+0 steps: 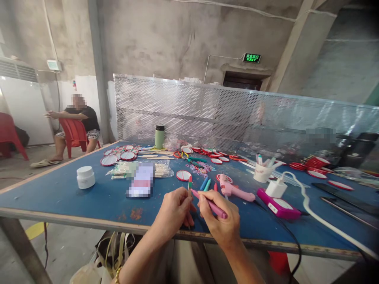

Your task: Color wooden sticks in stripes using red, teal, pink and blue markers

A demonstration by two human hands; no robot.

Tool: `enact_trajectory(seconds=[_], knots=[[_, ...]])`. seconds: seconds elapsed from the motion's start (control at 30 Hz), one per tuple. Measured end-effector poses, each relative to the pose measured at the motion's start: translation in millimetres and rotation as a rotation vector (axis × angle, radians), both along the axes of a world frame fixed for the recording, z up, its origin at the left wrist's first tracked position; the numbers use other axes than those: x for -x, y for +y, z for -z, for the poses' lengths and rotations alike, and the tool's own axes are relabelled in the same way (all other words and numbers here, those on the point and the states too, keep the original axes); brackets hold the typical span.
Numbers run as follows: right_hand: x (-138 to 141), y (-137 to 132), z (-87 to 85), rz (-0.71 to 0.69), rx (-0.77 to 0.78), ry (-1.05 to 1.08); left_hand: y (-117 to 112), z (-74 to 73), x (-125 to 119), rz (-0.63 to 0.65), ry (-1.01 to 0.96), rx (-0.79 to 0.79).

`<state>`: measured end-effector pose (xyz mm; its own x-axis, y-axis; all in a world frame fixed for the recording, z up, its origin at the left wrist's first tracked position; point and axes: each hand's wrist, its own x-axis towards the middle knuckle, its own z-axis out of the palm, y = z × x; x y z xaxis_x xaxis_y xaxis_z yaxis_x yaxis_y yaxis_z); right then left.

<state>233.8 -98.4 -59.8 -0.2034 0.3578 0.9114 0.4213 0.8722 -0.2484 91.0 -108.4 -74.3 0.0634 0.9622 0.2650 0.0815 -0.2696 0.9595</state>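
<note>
Near the front edge of the table, my left hand [177, 209] pinches a thin flat stick [190, 184] upright; its upper part shows red and green bands. My right hand [221, 217] grips a pink marker [213, 206] like a pen, its tip at or very near the stick. Just beyond my hands lie a blue marker [204, 183], a teal marker [207, 185] and a red marker [216, 187]. A round red-rimmed disc [183, 175] rests behind the stick. To the right is a pink glue gun [237, 191].
On the blue table [112, 209] stand a white jar [85, 177], a phone [140, 180], a green bottle [159, 137] and a cup of pens [262, 172]. A white cable [314, 217] and magenta box [278, 204] lie right. Behind rises a perforated metal panel [183, 106]. A person [89, 118] sits left.
</note>
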Motion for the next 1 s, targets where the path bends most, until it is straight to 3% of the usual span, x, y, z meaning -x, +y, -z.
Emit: enact_trajectory(seconds=[1.0], knots=[[-0.6, -0.3, -0.3, 0.046, -0.020, 0.025, -0.3, -2.0, 0.5, -0.003, -0.009, 0.013]])
